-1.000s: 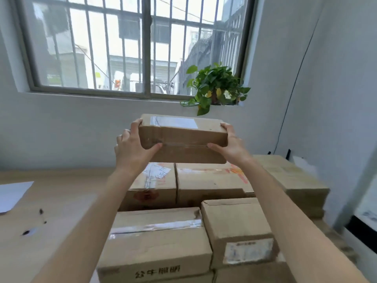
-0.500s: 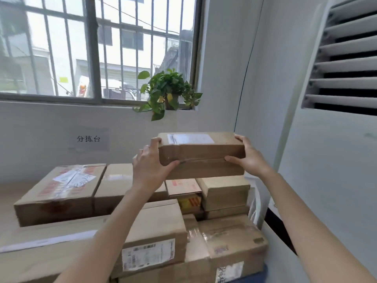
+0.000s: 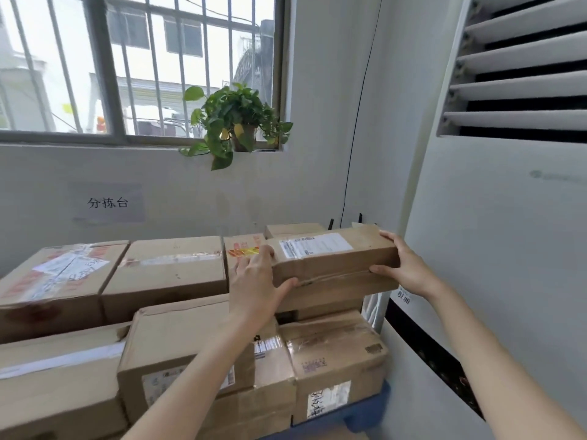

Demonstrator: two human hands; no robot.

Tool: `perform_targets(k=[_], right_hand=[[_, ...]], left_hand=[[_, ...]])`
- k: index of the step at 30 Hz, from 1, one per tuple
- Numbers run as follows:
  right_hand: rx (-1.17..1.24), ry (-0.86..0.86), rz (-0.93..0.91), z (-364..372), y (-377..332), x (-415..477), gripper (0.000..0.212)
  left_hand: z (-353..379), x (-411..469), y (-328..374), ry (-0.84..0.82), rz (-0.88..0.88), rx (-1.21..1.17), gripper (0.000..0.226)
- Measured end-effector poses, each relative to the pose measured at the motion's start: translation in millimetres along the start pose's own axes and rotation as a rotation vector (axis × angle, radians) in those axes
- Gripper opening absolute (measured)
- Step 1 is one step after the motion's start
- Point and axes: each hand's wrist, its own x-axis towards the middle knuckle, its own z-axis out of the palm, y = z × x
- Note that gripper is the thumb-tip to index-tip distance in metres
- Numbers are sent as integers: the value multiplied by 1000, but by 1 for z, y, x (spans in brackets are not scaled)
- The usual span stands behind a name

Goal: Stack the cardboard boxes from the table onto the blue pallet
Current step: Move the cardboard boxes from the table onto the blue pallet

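A tall white air-conditioner cabinet with grey louvres [image 3: 508, 217] stands close on the right, leaving only a narrow gap beside the stack of brown cardboard boxes [image 3: 165, 271]. The stack sits on the blue plastic pallet [image 3: 371, 404], of which only a corner shows. Behind are a barred window [image 3: 143, 58], a white paper sign with black characters [image 3: 108, 203] and a leafy green potted plant [image 3: 235, 122] on the sill.

The long brown cardboard box with a white label [image 3: 330, 258] is at the stack's back right corner, level with the top layer. Whether it already rests on the boxes below cannot be told. The left hand [image 3: 254, 281] and right hand [image 3: 409, 268] clasp its two ends, thumbs on the near face.

Half a second ago the box was held higher, clear above the stack.
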Motion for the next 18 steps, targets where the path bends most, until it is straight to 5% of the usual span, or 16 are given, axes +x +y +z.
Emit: perform_targets(k=[7,18], right_hand=[[40,-92,44,33,36,-17,80],[123,-167,95,75,69,-40,80]], left_hand=[[22,-38,-16,-71,5,94,42],[31,-55,-37,-244,4,202,72]])
